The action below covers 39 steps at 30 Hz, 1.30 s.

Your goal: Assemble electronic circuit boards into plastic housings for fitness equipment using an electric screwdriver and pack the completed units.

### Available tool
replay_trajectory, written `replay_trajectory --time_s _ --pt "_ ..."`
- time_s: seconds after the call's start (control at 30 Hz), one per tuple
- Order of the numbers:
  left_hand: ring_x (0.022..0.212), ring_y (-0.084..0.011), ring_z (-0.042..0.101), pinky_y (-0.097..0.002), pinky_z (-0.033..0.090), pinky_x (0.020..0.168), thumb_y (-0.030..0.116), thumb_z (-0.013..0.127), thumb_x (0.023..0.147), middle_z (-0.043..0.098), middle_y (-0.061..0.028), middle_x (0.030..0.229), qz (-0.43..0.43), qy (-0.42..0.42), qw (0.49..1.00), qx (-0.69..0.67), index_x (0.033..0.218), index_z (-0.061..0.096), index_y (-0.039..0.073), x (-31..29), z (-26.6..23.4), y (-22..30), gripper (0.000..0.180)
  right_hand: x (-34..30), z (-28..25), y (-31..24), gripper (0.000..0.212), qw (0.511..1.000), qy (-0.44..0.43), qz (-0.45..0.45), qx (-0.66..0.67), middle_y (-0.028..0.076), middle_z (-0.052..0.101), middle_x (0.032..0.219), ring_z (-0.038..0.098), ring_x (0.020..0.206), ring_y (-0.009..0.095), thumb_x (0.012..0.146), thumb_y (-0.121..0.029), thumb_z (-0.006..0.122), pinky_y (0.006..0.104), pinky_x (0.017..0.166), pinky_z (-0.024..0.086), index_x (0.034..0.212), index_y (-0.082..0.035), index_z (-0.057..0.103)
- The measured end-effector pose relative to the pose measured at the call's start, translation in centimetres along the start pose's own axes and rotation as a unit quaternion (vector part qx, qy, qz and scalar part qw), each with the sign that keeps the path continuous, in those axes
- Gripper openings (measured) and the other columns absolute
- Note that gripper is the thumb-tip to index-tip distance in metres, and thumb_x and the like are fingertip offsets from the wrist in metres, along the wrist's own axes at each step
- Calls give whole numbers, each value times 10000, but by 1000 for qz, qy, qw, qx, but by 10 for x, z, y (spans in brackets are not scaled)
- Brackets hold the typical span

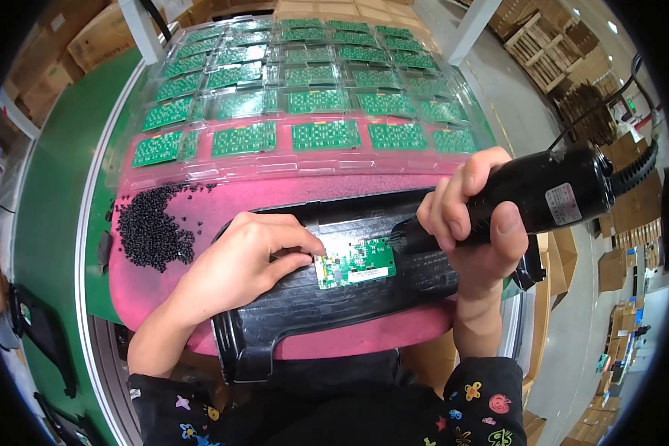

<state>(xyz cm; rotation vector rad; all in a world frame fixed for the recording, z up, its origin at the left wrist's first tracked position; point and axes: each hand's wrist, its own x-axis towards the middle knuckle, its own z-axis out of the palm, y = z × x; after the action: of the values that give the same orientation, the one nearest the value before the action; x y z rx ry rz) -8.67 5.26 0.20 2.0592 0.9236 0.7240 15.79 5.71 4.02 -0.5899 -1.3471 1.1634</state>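
A green circuit board (357,263) lies inside a long black plastic housing (297,315) on the pink mat. At the board's left end, by its pale connector, my left hand (249,256) has thumb and index finger drawn together against the edge. My right hand (477,215) is wrapped round a black electric screwdriver (550,195), tilted with its nose pointing left. That nose reaches the board's upper right corner; the bit's tip is too dark to make out. To the left of the housing, many small black screws (152,230) are heaped on the mat.
Behind the housing, clear plastic trays (253,162) hold rows of green circuit boards (325,135). A coiled black cable (638,169) runs from the screwdriver toward the upper right. White posts (140,31) rise at the table's far corners. Cardboard boxes (618,269) stand at right.
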Motion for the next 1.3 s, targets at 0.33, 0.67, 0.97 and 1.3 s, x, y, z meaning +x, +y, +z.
replay_trajectory --time_s 0.33,0.67,0.97,1.3 --pt "765 -283 662 -355 539 668 -85 685 709 648 -118 873 39 -36 995 86 986 722 24 -5 6 -3 301 2 3 8 408 1000 12 7 -28 -3 435 583 384 433 92 865 -430 630 250 458 336 938 -74 445" --pt "774 -289 639 -376 523 668 -60 656 721 638 -118 891 62 -51 983 164 983 722 9 -7 7 3 280 5 5 13 414 998 -42 28 -46 3 427 582 384 444 92 851 -404 662 245 444 320 941 -55 459" --pt "763 -303 647 -378 526 661 -57 670 747 642 -128 872 92 -30 984 149 996 699 -2 -7 8 -4 257 -9 25 -12 420 989 -14 -61 132 -36 461 591 407 441 85 887 -495 604 257 486 363 949 -105 461" --pt "732 -230 682 -301 541 653 -20 742 769 688 -108 824 111 39 989 -92 980 671 -11 -4 3 11 223 -17 57 -27 462 983 -5 -122 140 -35 498 549 428 380 84 798 -478 723 249 437 391 927 -136 441"
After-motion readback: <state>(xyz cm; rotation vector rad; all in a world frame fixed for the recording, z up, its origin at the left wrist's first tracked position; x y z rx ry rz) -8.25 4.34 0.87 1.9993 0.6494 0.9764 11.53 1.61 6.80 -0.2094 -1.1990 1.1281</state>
